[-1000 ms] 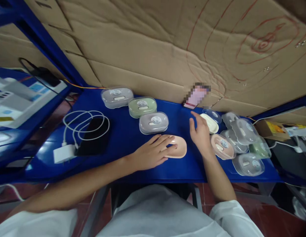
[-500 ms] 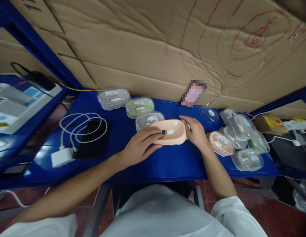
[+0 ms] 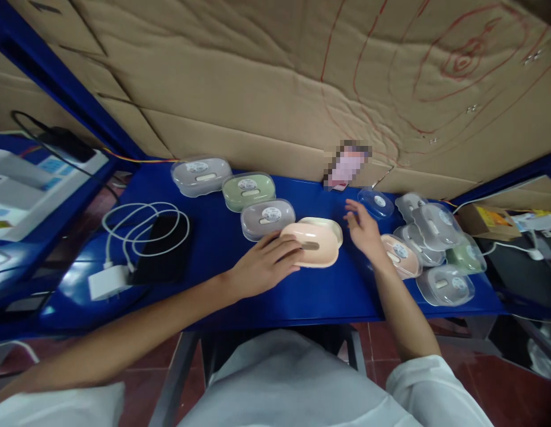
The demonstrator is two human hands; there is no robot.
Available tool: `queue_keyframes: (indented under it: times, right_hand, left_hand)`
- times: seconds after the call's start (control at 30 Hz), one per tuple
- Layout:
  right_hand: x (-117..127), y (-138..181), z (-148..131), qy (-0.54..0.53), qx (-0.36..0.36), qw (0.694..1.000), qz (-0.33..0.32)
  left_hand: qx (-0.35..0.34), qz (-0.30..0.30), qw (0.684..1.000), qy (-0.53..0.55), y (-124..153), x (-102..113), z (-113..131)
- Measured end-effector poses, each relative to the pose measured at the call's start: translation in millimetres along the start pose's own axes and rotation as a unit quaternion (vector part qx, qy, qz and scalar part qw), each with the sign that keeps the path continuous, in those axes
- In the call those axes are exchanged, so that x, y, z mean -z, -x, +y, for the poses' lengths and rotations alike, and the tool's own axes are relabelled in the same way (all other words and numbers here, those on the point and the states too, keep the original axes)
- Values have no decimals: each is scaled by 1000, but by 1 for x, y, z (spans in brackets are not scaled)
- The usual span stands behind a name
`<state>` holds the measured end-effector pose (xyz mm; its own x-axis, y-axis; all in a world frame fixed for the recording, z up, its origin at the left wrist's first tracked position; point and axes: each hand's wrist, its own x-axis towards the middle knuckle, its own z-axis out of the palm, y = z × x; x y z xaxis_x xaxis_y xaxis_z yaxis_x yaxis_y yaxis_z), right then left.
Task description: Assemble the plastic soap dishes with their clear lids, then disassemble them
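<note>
My left hand (image 3: 267, 265) grips the left end of a peach soap dish (image 3: 322, 255), an oval tray with a slot in its middle. A pale cream oval piece (image 3: 333, 226) shows from under its far right edge. Off to the right, my right hand (image 3: 364, 230) is open with fingers apart and holds nothing. The nearest thing to it is a clear lid (image 3: 376, 204) lying just beyond the fingertips. A lidded grey soap dish (image 3: 267, 218) sits close behind my left hand.
Lidded green (image 3: 248, 191) and grey dishes (image 3: 201, 176) stand along the back left. Several more are piled at the right, a peach lidded dish (image 3: 402, 261) among them. A coiled white cable (image 3: 144, 228) lies over a black flat object (image 3: 162, 255). A phone (image 3: 347, 166) leans on the cardboard wall.
The peach dish has turned in my left hand and sits slightly lower, over the cream piece. My right hand has let go and moved right.
</note>
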<state>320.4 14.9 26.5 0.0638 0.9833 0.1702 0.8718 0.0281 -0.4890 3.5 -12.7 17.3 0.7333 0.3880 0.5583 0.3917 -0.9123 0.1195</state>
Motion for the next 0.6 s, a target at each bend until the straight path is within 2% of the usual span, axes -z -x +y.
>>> queue_keyframes:
  times: [0.07,0.1,0.17,0.27,0.4,0.47,0.6]
  right_hand:
    - [16,-7,2,85,-43,995,23]
    - [24,-13,3,151,-72,986,14]
    - [37,-27,3,258,-140,956,-27]
    - [43,-48,3,301,-200,929,-85]
    - [33,-49,-3,286,-174,934,-122]
    - [29,-36,-9,276,-144,943,-118]
    - [25,-2,-21,247,-86,959,-106]
  left_hand:
    - [-18,-33,999,-6,-12,-8,2]
    - [-20,-39,999,-9,-18,-12,1]
    - [-18,-41,999,-21,-31,-22,-2]
    - [-8,-50,998,-42,-45,-35,-5]
    - [-38,-81,993,-73,-42,-42,-4]
    - [-53,-88,991,-81,-35,-41,-2]
    - [-35,-78,993,-76,-26,-38,-2]
